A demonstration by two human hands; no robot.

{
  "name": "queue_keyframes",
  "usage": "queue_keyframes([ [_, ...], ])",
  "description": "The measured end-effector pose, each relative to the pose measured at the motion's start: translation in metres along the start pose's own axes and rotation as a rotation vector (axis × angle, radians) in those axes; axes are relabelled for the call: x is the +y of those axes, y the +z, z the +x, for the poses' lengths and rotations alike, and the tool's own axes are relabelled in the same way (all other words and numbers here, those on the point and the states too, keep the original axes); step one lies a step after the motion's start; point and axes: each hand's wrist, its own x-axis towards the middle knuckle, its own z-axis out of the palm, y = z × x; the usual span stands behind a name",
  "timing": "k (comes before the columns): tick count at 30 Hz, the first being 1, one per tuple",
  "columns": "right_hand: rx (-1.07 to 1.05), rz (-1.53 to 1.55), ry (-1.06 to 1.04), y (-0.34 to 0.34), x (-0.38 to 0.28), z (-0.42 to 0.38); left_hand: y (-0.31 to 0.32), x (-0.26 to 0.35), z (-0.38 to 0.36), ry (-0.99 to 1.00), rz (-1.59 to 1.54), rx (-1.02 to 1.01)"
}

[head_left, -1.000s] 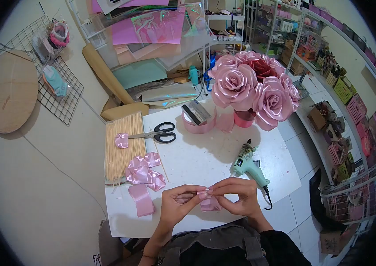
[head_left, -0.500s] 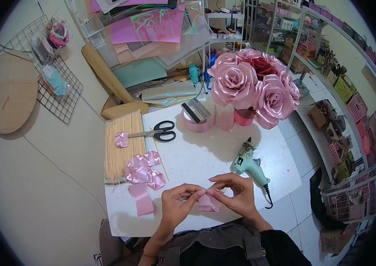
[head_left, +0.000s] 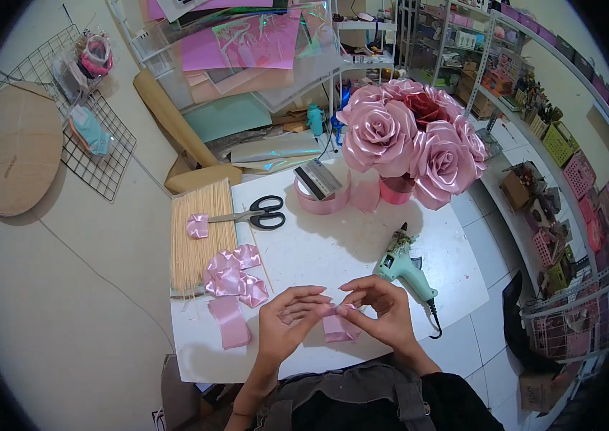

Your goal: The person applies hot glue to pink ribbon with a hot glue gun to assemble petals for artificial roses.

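Note:
A short piece of pink satin ribbon (head_left: pixel 341 330) hangs just above the front part of the white table. My right hand (head_left: pixel 382 312) pinches its upper edge, thumb in front and the index finger raised and curved. At the ribbon's upper left corner is the thumb of my left hand (head_left: pixel 290 320); the other fingers of that hand are stretched out and apart from the thumb. Left of my hands lie a flat stack of cut ribbon pieces (head_left: pixel 229 323) and several shaped ribbon petals (head_left: pixel 224 274).
A mint glue gun (head_left: pixel 408 269) lies right of my hands. Black-handled scissors (head_left: pixel 267 213) rest partly on a bundle of thin sticks (head_left: pixel 184 251), beside another petal (head_left: pixel 197 225). Farther back are a ribbon roll (head_left: pixel 319 206), a card (head_left: pixel 317 179) and large pink ribbon roses (head_left: pixel 380 136).
My left fingers have loosened from their pinch and spread upward, the index finger away from the thumb. The right hand stays at the ribbon, whose hanging part shows flatter.

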Motion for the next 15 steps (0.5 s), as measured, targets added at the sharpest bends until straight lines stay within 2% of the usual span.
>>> queue_keyframes([
  [1, -0.020, 0.006, 0.010, 0.000, 0.000, 0.000, 0.001, -0.001, -0.001, 0.051, 0.105, 0.019],
  [5, -0.065, -0.026, 0.023, 0.002, 0.001, 0.000, -0.003, -0.003, -0.001, 0.034, 0.152, 0.049],
  [7, -0.007, -0.073, 0.014, 0.000, -0.003, 0.002, -0.010, -0.009, 0.001, 0.142, 0.214, 0.142],
  [9, 0.115, -0.225, -0.079, -0.011, -0.005, 0.000, -0.027, -0.012, 0.005, 0.329, 0.341, 0.373],
  [11, 0.242, -0.303, -0.087, -0.030, -0.001, -0.004, -0.046, -0.009, 0.010, 0.474, 0.293, 0.645],
  [12, 0.312, -0.375, -0.100, -0.035, -0.008, -0.003, -0.054, -0.002, 0.014, 0.488, 0.291, 0.671],
  [14, 0.399, -0.577, -0.059, -0.053, -0.013, -0.006, -0.062, 0.009, 0.022, 0.495, 0.345, 0.907],
  [15, 0.427, -0.660, -0.031, -0.059, -0.015, -0.007, -0.067, 0.007, 0.022, 0.505, 0.336, 0.921],
])
